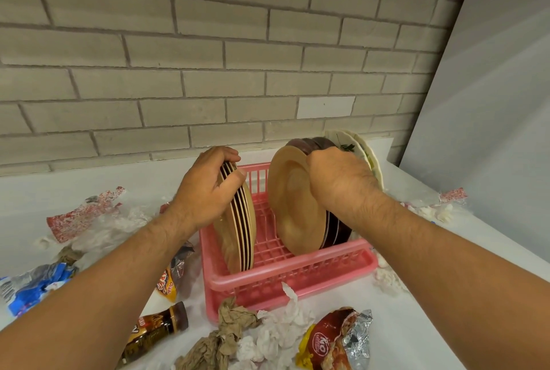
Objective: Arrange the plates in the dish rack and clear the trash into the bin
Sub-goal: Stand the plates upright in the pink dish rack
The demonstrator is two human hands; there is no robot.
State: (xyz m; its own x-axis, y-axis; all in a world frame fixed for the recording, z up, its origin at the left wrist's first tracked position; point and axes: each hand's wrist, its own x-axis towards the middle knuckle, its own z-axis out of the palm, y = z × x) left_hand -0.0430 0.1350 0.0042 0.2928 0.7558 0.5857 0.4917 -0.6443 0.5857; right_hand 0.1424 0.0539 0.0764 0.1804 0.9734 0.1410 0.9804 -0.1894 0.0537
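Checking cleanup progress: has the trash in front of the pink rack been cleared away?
No, crumpled paper, a snack wrapper and a bottle lie on the counter by the dish rack.

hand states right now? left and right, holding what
Left hand: grips the stack of tan plates upright in the pink rack.
Right hand: grips the top rim of the single tan plate, dark plates behind.

White plates [364, 146] mostly behind the right hand [339, 182] (print unclear); snack packet [327, 340] partly beyond bottom edge.
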